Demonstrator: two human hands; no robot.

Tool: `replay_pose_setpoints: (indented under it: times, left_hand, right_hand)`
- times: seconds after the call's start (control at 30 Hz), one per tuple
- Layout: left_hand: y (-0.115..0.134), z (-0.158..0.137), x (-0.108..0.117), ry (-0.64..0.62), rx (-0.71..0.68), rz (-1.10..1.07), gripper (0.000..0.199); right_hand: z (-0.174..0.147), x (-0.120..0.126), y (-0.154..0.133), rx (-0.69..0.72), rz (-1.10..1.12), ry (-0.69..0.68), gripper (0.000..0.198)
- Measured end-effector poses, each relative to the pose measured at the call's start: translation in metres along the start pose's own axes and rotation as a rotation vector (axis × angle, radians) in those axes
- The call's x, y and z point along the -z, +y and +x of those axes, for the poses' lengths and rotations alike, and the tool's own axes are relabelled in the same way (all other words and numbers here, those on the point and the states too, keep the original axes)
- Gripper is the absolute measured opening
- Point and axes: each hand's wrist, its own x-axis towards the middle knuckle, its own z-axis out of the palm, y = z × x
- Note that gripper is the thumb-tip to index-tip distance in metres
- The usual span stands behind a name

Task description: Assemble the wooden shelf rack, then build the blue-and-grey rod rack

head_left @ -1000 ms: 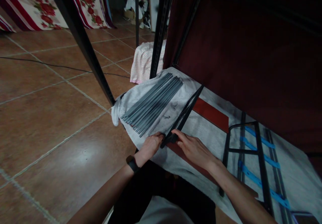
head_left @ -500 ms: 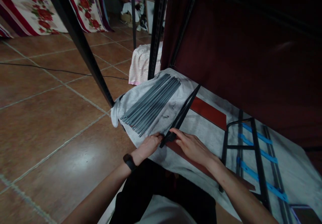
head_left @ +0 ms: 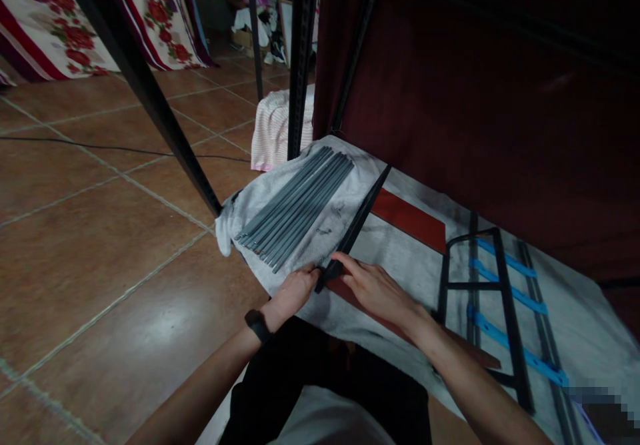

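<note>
Pale cloth (head_left: 407,248) lies under grey rods (head_left: 295,208). The right hand (head_left: 375,288) pinches a black frame (head_left: 359,221) near its end; the left hand (head_left: 298,287) meets it, grip hidden.

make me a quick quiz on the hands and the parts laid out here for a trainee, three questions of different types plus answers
1. True or false: the dark watch is on the right wrist.

2. Fill in: the curved strips by the ladder-like frame are coloured ____.

3. The left hand and right hand are at the near end of which thing? a) grey rods b) long black piece c) striped towel

Key: 1. false; 2. blue; 3. b
</note>
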Motion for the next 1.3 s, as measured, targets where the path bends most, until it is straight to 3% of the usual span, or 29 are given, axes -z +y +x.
replay_pose_setpoints:
  times: [0.4,0.87,1.3]
  left_hand:
    - [-0.0056,0.0031,0.0021,0.011,-0.035,-0.045,0.025]
    - [-0.0008,-0.0017,0.0059,-0.023,0.019,-0.035,0.024]
    - [-0.0032,-0.0009,0.0049,0.028,-0.01,-0.099,0.027]
  right_hand:
    - [0.0022,-0.001,0.002,0.01,0.002,0.001,0.05]
    - [0.0006,-0.0007,-0.0001,-0.007,0.023,0.016,0.052]
    - [0.0001,0.0023,-0.0052,-0.04,0.006,-0.006,0.055]
